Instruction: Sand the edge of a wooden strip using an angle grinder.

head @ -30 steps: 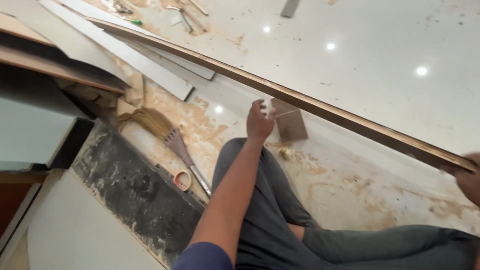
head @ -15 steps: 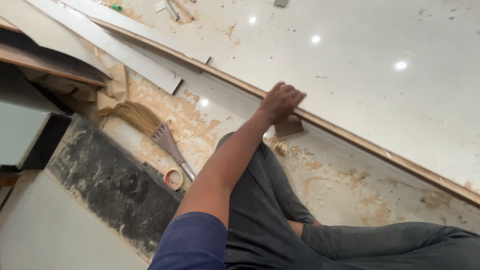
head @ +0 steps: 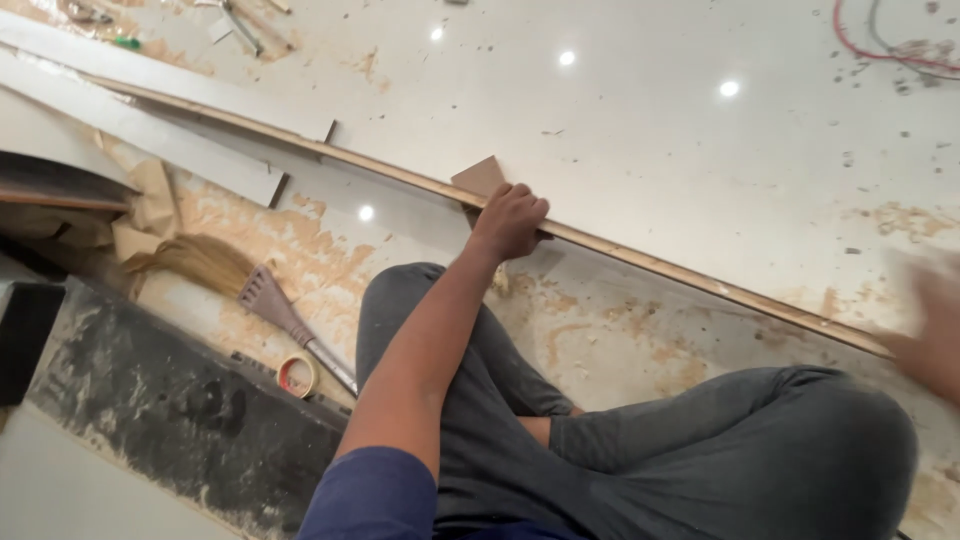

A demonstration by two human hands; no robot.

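Since half a second ago, left hand [head: 510, 220] stays with its grip curled over the long wooden strip [head: 640, 255] beside the knee; right hand [head: 935, 330], blurred, grip unclear, touches the strip's end. Beyond the strip, a brown block [head: 480, 176].

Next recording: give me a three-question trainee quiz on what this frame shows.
1. True or false: the left hand grips the edge of the long board.
2. Which lies nearest the broom? A) tape roll B) red cable C) brown block
3. Is it clear whether the right hand holds anything?

Key
1. True: its fingers curl over the wood-coloured edge.
2. A: the roll lies on the floor beside the broom's handle.
3. No: it is blurred at the frame's right edge, near the board's end.
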